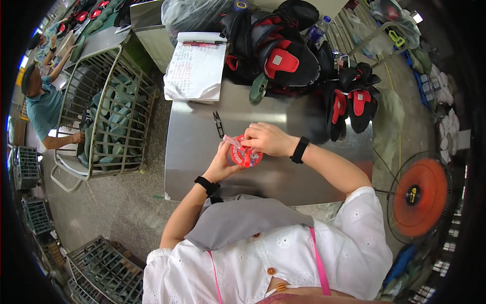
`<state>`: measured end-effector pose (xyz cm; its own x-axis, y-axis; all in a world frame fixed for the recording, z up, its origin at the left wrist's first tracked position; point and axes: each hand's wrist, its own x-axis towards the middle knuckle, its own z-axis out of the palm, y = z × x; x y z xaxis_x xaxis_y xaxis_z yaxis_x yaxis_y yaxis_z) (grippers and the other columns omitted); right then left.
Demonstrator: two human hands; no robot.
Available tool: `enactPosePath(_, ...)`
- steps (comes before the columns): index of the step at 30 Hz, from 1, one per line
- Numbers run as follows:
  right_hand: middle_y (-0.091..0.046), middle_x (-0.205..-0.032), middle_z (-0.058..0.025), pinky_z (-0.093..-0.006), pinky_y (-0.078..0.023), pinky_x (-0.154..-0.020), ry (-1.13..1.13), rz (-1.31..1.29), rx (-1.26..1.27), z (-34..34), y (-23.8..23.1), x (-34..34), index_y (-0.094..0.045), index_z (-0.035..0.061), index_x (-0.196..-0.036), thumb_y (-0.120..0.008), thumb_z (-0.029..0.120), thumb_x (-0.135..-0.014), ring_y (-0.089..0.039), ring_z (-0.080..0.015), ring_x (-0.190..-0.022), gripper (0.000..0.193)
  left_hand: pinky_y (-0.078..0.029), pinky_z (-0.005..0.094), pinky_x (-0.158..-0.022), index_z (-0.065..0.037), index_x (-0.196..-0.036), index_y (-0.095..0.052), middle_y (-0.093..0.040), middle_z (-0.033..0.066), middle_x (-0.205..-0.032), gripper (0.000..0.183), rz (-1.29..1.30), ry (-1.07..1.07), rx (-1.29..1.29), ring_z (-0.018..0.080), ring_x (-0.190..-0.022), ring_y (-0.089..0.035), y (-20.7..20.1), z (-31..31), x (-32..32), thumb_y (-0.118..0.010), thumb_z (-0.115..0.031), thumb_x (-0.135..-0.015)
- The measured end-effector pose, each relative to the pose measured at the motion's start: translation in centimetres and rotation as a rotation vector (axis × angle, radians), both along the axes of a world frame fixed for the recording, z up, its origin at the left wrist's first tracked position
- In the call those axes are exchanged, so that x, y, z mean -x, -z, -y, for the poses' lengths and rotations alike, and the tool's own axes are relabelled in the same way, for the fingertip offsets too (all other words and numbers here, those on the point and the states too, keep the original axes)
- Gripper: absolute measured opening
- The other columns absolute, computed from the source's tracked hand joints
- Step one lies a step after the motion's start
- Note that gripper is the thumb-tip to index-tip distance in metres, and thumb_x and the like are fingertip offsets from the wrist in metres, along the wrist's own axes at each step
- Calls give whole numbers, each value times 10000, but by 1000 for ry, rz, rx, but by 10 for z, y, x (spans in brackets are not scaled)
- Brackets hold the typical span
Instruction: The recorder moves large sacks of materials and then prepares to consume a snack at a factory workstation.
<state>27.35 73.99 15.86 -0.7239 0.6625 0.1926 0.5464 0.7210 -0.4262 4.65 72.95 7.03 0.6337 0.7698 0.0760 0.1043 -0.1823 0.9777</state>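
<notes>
A round red tub (254, 158) with a printed top is between my two hands, above the steel table (190, 167). My left hand (221, 165) is wrapped round its left side and lower edge. My right hand (269, 139) reaches over from the upper right, its fingers pinched at the top of the tub. A pinkish see-through strip (232, 140) sticks out near the right fingertips; whether it belongs to the tub I cannot tell. Just beyond my left hand lies a pair of black thread snips (218, 124).
Black-and-red shoes (283, 63) are piled at the table's back, several more at its right. A notepad (195, 68) with pens lies back left. A wire cart (109, 111) of green shoe-shaped pieces stands left, a person (43, 109) beside it. An orange fan (420, 195) stands right.
</notes>
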Motion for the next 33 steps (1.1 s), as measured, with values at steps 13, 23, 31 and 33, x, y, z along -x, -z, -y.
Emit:
enactPosePath(13, -595, -858, 20, -313, -448, -745, -134, 26, -200, -1, 5, 0, -673, 125, -759, -629, 154, -729, -536, -163, -880, 61, -339, 418, -1043, -77, -1290, -481, -448, 150, -1258, 754, 36, -43, -34, 338, -1207, -403, 20, 1, -5, -834, -166, -630)
enactPosePath(23, -580, -975, 20, -342, -437, -836, -80, -156, -149, -17, 13, 25, -671, 166, -715, -651, 197, -693, -529, -197, -958, 43, -339, 418, -1044, -76, -1294, -477, -450, 144, -1278, 761, 47, -44, -125, 340, -1215, -414, 23, -2, -3, -843, -192, -637)
enactPosePath(31, -540, -1000, -15, -377, -390, -886, 203, -170, -217, -16, 22, 23, -664, 101, -691, -740, 220, -641, -488, -222, -1018, 150, -339, 397, -1026, -62, -1292, -457, -478, 126, -1252, 779, -19, -101, -68, 304, -1191, -442, 21, -5, -8, -840, -167, -622)
enactPosePath(33, -540, -994, -19, -384, -389, -893, 282, -143, -242, -8, 21, 15, -665, 100, -703, -737, 196, -649, -491, -227, -1023, 131, -343, 405, -1005, -75, -1289, -461, -488, 135, -1249, 781, -68, -95, -147, 320, -1184, -443, 16, -4, -11, -842, -205, -620)
